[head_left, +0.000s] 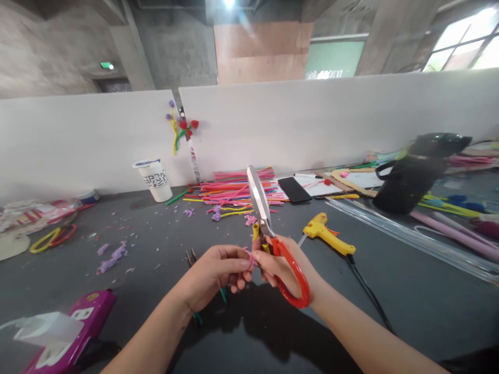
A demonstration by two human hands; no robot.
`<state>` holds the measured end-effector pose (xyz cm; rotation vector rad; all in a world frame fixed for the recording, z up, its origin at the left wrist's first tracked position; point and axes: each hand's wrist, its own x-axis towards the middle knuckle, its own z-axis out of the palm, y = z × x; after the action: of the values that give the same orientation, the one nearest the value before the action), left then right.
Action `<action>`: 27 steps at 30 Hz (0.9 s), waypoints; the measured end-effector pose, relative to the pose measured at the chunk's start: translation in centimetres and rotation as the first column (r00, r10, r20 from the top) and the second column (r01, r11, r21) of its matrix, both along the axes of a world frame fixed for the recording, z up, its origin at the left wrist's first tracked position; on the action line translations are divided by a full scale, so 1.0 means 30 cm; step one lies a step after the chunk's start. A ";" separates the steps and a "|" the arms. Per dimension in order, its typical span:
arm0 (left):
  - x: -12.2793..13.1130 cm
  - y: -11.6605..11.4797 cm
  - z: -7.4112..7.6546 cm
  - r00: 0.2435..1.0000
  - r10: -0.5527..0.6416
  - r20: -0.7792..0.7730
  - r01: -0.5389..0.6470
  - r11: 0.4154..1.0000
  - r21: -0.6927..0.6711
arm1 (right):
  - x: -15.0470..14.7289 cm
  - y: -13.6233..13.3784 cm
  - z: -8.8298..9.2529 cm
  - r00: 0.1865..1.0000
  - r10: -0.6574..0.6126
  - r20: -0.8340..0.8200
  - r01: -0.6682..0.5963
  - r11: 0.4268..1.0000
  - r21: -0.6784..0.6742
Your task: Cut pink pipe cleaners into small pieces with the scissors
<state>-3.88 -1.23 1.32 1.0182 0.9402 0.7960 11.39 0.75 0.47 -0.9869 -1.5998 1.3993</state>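
My right hand (278,259) is wrapped round a pair of scissors (259,197) with a red handle, blades pointing up and away. A small yellow tube-like piece (255,230) shows by that hand's fingers; what it belongs to I cannot tell. My left hand (222,265) pinches a small pink piece of fuzzy pipe cleaner (250,255), and the right fingertips meet it there. Under the left wrist lies a tool with metal jaws and green handles, seemingly pliers (191,257), partly hidden. Beyond the hands is a pile of pink and red pipe cleaners (234,189).
A yellow glue gun (327,234) with its cord lies at right, near clear plastic rods (405,234) and a black jug (413,176). A phone (294,189) and paper cup (155,179) are further back. A purple power strip (74,332) sits front left. Purple scraps (113,258) litter the table.
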 end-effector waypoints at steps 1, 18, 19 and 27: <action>0.000 0.002 0.001 1.000 0.016 -0.006 -0.016 1.000 0.012 | -0.001 -0.001 0.003 1.000 -0.007 -0.018 0.007 1.000 -0.005; 0.009 0.008 -0.002 0.955 0.223 -0.194 -0.138 0.917 0.374 | -0.015 -0.004 0.009 0.991 -0.111 0.076 0.112 0.994 -0.009; 0.006 0.011 -0.002 0.952 0.253 -0.171 -0.172 0.907 0.384 | -0.013 -0.003 0.008 0.989 -0.124 0.075 0.125 0.992 -0.005; -0.023 0.026 0.001 0.835 0.511 0.206 -0.550 0.778 0.303 | 0.002 -0.009 -0.008 0.888 -0.254 0.384 0.111 0.927 0.358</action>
<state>-4.58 -0.45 1.34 1.0037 1.0239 1.5319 11.45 0.48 0.22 -1.2592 -1.9160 0.7803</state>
